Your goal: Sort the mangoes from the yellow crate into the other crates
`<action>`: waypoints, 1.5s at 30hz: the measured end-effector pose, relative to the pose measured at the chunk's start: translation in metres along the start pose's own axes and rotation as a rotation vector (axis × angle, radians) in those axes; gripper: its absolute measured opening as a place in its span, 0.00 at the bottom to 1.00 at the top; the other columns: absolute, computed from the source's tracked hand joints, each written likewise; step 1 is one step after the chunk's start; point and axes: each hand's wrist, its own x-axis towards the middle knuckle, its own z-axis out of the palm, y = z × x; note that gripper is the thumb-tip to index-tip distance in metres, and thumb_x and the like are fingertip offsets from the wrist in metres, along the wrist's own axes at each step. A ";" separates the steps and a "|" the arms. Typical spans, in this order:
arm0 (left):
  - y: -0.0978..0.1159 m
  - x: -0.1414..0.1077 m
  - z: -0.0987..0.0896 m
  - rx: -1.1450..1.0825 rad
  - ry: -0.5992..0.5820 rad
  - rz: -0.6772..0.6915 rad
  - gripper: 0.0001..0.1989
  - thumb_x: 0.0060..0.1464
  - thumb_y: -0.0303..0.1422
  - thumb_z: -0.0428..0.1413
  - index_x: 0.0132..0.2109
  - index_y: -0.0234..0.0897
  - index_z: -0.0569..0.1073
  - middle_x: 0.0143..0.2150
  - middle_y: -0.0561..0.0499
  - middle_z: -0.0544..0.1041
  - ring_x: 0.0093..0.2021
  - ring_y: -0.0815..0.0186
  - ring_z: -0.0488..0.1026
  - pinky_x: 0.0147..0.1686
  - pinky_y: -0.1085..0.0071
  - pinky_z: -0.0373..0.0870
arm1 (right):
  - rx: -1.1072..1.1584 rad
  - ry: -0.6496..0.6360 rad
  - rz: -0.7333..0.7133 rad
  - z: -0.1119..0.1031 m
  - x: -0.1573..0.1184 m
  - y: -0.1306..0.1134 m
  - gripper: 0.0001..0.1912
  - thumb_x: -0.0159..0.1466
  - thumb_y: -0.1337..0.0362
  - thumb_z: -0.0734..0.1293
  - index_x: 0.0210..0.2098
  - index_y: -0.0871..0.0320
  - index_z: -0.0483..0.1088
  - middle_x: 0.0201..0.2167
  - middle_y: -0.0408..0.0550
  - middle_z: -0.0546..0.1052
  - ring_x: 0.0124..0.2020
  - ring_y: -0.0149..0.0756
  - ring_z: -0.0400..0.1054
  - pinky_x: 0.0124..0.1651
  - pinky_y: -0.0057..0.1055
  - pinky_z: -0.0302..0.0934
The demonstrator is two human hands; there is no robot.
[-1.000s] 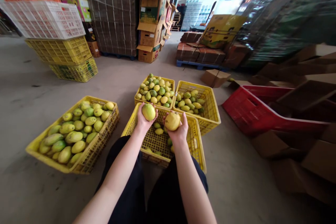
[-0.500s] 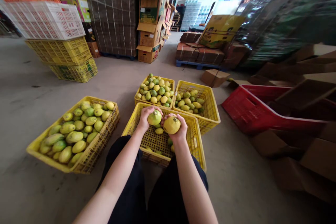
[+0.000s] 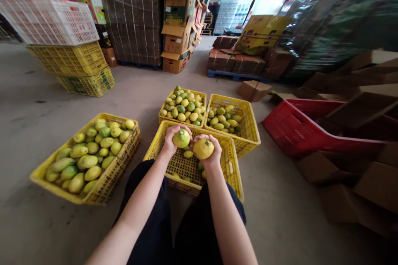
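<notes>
Left hand [image 3: 170,140] grasping a greenish mango [image 3: 181,138], right hand [image 3: 211,154] a yellow mango [image 3: 203,148], palms hidden, hiding much of the near crate [image 3: 231,169].

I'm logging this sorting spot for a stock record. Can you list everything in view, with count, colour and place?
Near crate: one, yellow, just ahead of the knees, a few fruits in it.
Left crate: one, yellow, on the floor at left, heaped with green-yellow fruit.
Far crates: two, yellow, side by side behind the near crate, both holding fruit.
Stacked crates: white on two yellow, far left; orange above.
Red crate: one, tilted, at right.
Cardboard boxes: many, brown, stacked at the back and lying loose at right.
Greenish fruit: one, in the left hand.
Yellow fruit: one, in the right hand.
Left hand, right hand: over the near crate, close together.
</notes>
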 end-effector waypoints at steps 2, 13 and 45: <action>0.002 0.002 0.002 -0.108 0.087 -0.086 0.15 0.49 0.41 0.52 0.28 0.33 0.73 0.24 0.47 0.75 0.24 0.64 0.74 0.24 0.71 0.68 | 0.042 0.047 -0.009 -0.002 0.001 0.001 0.15 0.55 0.54 0.64 0.24 0.59 0.72 0.21 0.48 0.75 0.21 0.37 0.70 0.23 0.32 0.65; 0.005 0.015 -0.010 -0.617 0.479 -0.370 0.19 0.56 0.35 0.47 0.52 0.34 0.71 0.39 0.42 0.77 0.43 0.55 0.76 0.35 0.64 0.77 | 0.246 0.334 0.081 -0.003 0.007 -0.003 0.18 0.55 0.61 0.59 0.41 0.62 0.69 0.33 0.56 0.79 0.28 0.41 0.74 0.25 0.34 0.69; 0.000 0.014 -0.009 -0.622 0.386 -0.188 0.13 0.61 0.34 0.46 0.46 0.41 0.74 0.46 0.48 0.77 0.52 0.59 0.73 0.45 0.63 0.74 | 0.272 0.396 0.020 -0.005 0.019 0.010 0.15 0.66 0.58 0.55 0.41 0.57 0.70 0.33 0.49 0.79 0.30 0.36 0.72 0.31 0.32 0.68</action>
